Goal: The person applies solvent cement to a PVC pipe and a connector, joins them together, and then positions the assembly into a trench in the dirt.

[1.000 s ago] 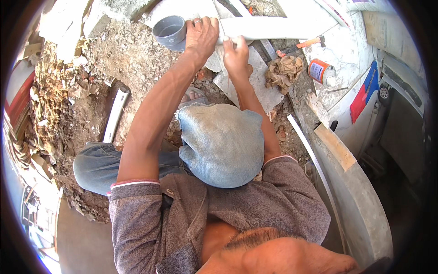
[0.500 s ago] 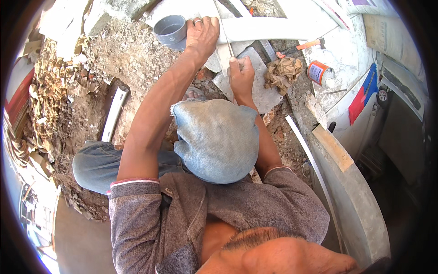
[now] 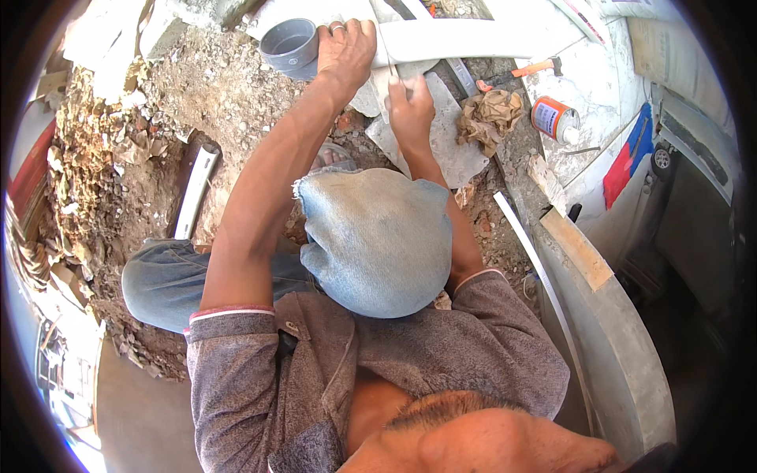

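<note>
My left hand (image 3: 347, 49) is closed over the near end of a white plastic pipe (image 3: 449, 41), pressing it down. Just left of that hand is a grey round pipe fitting (image 3: 289, 44), its open mouth tilted upward. My right hand (image 3: 411, 106) is closed, thumb up, on a thin narrow blade (image 3: 389, 57). The blade runs away from me across the white pipe, close to the left hand. Beneath the right hand lies a flat grey stone slab (image 3: 457, 150). How the fitting and pipe meet is hidden by my left hand.
Crumpled brown paper (image 3: 490, 118), an orange-handled hammer (image 3: 538, 68) and an orange-labelled can (image 3: 554, 120) lie to the right. A low concrete wall (image 3: 623, 347) curves along the right side. Rubble (image 3: 95, 189) covers the left, with a short white pipe piece (image 3: 197, 193).
My right hand has moved slightly away from me and left, along with the blade. The left hand and grey fitting have shifted only a little.
</note>
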A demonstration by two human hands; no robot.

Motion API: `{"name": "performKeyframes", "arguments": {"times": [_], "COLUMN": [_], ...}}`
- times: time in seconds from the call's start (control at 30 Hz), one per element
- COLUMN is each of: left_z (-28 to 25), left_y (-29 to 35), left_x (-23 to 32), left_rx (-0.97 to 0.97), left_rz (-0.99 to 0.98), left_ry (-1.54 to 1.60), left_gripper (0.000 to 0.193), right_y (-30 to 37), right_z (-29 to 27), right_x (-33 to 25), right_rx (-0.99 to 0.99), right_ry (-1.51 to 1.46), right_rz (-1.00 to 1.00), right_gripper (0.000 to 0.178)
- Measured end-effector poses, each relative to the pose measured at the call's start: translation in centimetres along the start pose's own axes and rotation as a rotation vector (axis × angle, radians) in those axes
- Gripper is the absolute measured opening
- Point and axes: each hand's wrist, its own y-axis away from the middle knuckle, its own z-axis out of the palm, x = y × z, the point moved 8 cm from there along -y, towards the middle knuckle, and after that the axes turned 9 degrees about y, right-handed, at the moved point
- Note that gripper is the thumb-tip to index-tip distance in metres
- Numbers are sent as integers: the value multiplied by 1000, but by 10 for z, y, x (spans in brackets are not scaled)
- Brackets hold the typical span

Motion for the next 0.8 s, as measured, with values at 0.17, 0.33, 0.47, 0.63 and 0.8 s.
{"name": "performKeyframes", "arguments": {"times": [0.17,0.33,0.47,0.63,0.8], "left_z": [-5,1,-4,-4,-7], "left_y": [-9,0,-2,-2,-13], "left_x": [6,5,6,4,-11], "left_rx": [6,19,28,61,7], "left_rz": [-11,19,16,20,-133], "left_ry": [43,-21,26,6,140], "left_gripper": [35,35,34,34,40], "right_y": [-32,2,-21,4,-28], "right_z": [3,-8,1,-11,-22], "right_x": [-18,18,4,46,1], "right_rx": [54,-12,-2,13,28], "right_ry": [-40,-22,-46,-24,-123], "right_rz": [-229,-105,-43,-101,-54], "right_gripper": [22,22,22,23,25]}}
